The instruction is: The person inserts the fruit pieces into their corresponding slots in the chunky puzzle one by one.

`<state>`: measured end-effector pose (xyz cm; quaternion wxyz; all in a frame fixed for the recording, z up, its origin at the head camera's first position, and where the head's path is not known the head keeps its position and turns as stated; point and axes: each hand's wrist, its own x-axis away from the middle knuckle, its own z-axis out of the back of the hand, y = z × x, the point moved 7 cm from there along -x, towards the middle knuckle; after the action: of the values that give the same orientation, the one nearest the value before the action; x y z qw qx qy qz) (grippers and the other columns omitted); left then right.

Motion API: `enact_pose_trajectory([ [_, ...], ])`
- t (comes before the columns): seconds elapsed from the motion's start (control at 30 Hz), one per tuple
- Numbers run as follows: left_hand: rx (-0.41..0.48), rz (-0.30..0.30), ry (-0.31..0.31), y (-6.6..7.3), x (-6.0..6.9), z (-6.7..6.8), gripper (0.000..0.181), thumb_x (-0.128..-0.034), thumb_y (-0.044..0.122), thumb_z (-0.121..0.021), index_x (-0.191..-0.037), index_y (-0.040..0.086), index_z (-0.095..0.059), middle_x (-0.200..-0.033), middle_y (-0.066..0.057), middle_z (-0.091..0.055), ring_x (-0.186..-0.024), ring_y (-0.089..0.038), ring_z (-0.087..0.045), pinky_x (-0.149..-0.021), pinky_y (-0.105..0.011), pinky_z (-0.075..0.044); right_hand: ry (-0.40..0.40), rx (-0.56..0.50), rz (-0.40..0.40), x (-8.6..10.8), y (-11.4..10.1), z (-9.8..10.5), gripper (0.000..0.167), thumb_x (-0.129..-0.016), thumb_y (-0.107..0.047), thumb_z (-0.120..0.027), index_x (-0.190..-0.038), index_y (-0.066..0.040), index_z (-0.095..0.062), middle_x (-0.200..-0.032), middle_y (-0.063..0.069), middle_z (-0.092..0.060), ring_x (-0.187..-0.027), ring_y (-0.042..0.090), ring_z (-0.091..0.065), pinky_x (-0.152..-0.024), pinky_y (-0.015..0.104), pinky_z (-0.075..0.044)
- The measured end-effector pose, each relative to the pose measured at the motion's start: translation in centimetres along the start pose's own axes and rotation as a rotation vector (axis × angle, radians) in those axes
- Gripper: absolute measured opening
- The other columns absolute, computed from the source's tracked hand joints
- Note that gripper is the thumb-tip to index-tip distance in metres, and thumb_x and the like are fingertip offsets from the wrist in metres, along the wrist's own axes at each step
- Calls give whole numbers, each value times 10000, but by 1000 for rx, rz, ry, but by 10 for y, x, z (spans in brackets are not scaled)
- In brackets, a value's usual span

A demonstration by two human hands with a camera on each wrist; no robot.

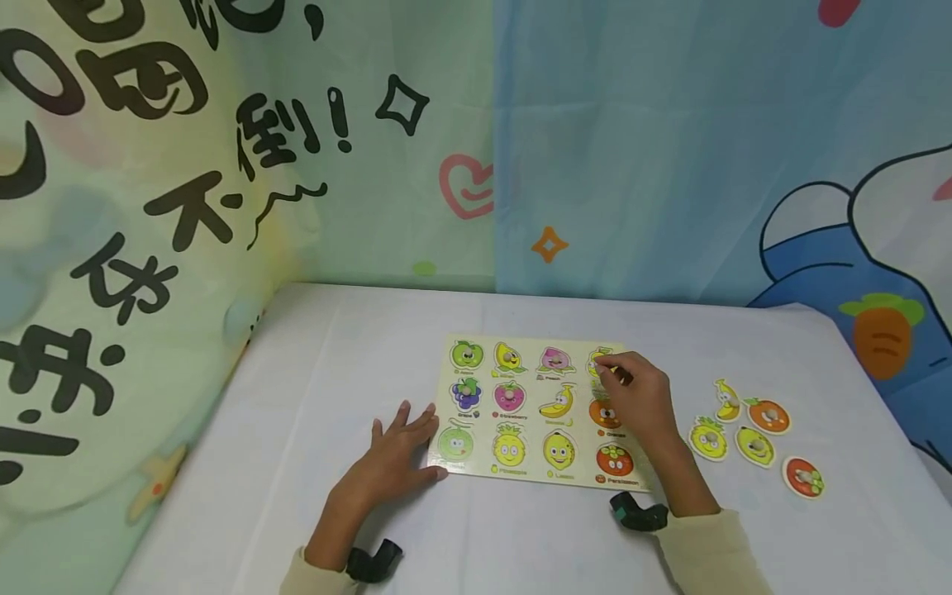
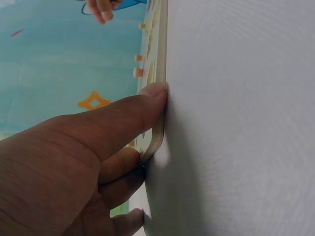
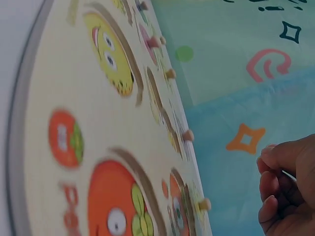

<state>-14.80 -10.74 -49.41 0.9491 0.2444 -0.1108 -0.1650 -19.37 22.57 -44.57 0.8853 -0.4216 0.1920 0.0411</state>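
A pale board with fruit pictures (image 1: 533, 411) lies on the table. At its near left corner my left hand (image 1: 394, 459) has its fingers spread along the left side; in the left wrist view the thumb of that hand (image 2: 83, 162) touches the board's edge (image 2: 161, 115). Over the far right corner is my right hand (image 1: 641, 397), its fingertips near a yellow fruit picture (image 1: 597, 360). In the right wrist view this hand (image 3: 290, 184) has curled fingers, thumb tip against the index finger, with nothing visible between them, apart from the small knobs (image 3: 204, 204) on the board.
Right of the board lie several loose fruit pieces: a banana (image 1: 727, 401), an orange one (image 1: 768, 416), a pineapple (image 1: 708, 439), a yellow-green one (image 1: 755, 446) and a red one (image 1: 804, 478). Printed cloth (image 1: 632, 149) hangs behind the white table (image 1: 521, 545).
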Motion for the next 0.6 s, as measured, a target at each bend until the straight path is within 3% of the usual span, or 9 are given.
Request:
enact_pose_trajectory([
  [0.17,-3,-8,-1,0,0,0,734,-786,330,-808,-1407,68,-519,-1518,-34,-385,-1450,-374,-145,-1057,-718,-88,62,33,-67,5,16,14,156,-916,-45,-654,-1055,-36,-725,-938,44,-641,-776,144,-487,-624,148,-382],
  [0.4,4,-11,3,1,0,1,734,-782,322,-811,-1405,64,-520,-1515,-38,-388,-1448,-380,-151,-1057,-719,-85,102,116,-39,11,29,32,167,-915,-25,-656,-1065,-27,-728,-910,72,-656,-749,154,-487,-602,144,-374],
  [0.6,11,-6,-2,2,0,1,732,-783,315,-811,-1405,63,-519,-1516,-38,-387,-1449,-377,-148,-1062,-714,-80,120,183,-109,18,49,54,180,-927,-44,-640,-1086,-26,-725,-943,100,-666,-780,152,-494,-630,155,-372],
])
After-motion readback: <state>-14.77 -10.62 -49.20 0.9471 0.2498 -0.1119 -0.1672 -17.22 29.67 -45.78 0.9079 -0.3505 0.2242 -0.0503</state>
